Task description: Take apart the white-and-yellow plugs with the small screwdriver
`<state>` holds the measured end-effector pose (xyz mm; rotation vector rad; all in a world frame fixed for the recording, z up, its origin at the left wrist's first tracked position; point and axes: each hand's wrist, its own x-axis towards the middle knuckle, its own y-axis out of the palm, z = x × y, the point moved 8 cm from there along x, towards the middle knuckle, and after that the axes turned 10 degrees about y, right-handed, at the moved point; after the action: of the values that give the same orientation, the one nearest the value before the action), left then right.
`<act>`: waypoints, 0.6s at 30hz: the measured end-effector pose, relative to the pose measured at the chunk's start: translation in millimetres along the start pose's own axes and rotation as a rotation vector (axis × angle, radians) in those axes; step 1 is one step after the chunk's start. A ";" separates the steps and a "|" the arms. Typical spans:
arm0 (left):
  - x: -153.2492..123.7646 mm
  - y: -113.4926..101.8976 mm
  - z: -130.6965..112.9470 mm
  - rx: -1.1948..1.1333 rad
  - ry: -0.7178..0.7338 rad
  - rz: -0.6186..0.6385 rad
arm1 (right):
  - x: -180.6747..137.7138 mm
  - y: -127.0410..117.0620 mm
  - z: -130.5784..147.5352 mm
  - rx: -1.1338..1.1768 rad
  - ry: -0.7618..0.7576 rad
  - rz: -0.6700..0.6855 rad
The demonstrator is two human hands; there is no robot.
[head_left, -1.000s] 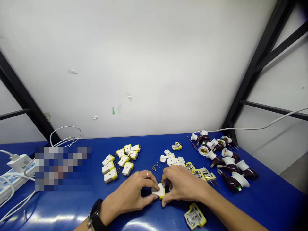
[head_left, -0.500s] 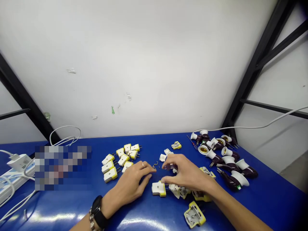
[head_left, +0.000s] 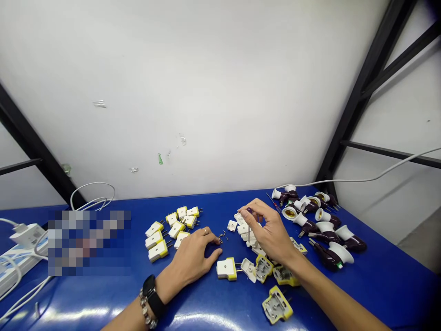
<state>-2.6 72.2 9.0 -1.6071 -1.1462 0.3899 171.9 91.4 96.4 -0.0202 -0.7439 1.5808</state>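
My left hand (head_left: 195, 257) rests on the blue table (head_left: 213, 303), its fingertips reaching among several small dark screws (head_left: 223, 236); whether it pinches one is hidden. My right hand (head_left: 268, 232) is raised and holds a small screwdriver (head_left: 248, 225) upright, with a dark handle at the fingertips and the shaft pointing down. An assembled white and yellow plug (head_left: 227, 268) lies on the table between my hands. Open plug halves (head_left: 260, 269) lie under my right wrist.
A group of finished white and yellow plugs (head_left: 172, 230) lies left of centre. Brown and white lamp holders (head_left: 320, 225) are piled at the right. A white power strip with cables (head_left: 20, 248) sits at the far left. Another plug half (head_left: 277, 304) lies near the front edge.
Both hands let go of the white and yellow plug, which now lies on the table. My left hand moved to the screws; my right hand rose and moved away with the screwdriver.
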 end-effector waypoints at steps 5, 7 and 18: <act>0.5 9.9 0.4 -0.044 -0.023 0.023 | 1.6 -3.7 -5.1 0.146 0.063 -0.038; -1.4 9.4 0.8 -0.076 -0.015 -0.002 | 3.0 -1.0 -9.5 0.261 0.116 -0.011; -9.5 -2.1 8.1 -0.781 -0.184 -0.296 | 5.0 12.7 -25.2 0.604 0.285 0.078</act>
<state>-14.1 68.9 5.0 -2.0352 -1.7903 -0.1387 170.7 107.5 72.7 0.1655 -0.0288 1.7761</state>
